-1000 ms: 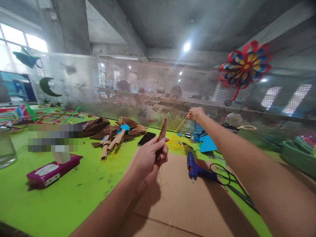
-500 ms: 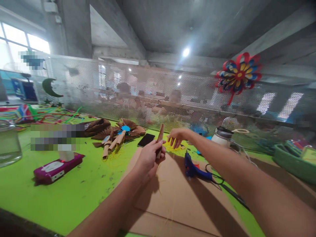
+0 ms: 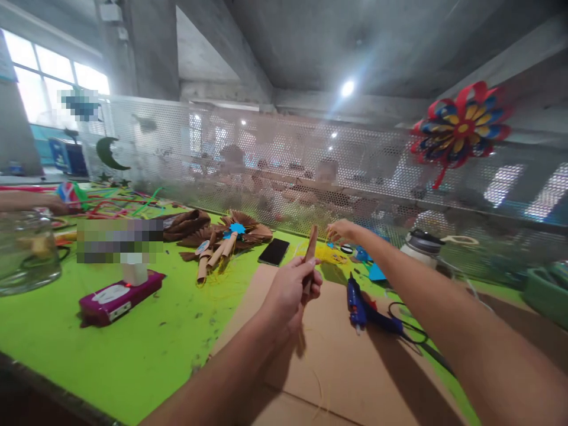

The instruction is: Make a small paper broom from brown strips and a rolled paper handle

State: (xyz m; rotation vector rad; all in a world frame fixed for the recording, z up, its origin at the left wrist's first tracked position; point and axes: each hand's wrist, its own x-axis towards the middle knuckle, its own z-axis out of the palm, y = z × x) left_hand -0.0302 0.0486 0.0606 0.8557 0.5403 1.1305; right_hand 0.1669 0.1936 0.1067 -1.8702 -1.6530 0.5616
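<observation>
My left hand [image 3: 296,288] is closed around a folded strip of brown paper [image 3: 312,244], held upright above the cardboard sheet [image 3: 350,378]. Beyond it, my right hand [image 3: 344,231] hovers over a loose heap of yellow strands [image 3: 320,254]. Its fingers are bent and drawn together, and what they pinch, if anything, is too small to name. A blue glue gun [image 3: 370,310] lies on the cardboard, beneath my right forearm. A black phone [image 3: 274,252] rests on the green table left of the strands.
Brown pleated paper fans with rolled handles [image 3: 217,251] lie left of the phone. A purple power strip [image 3: 119,299] and a glass jar [image 3: 26,254] stand at left, near another person's hand [image 3: 51,203]. A bottle [image 3: 420,245] and green basket [image 3: 548,296] are at right; perforated mesh [image 3: 284,148] stands behind.
The view has swung left, so things sit farther right. My right hand has lifted slightly from the yellow strands, its fingers closing. Another person's hand has come in at the left edge.
</observation>
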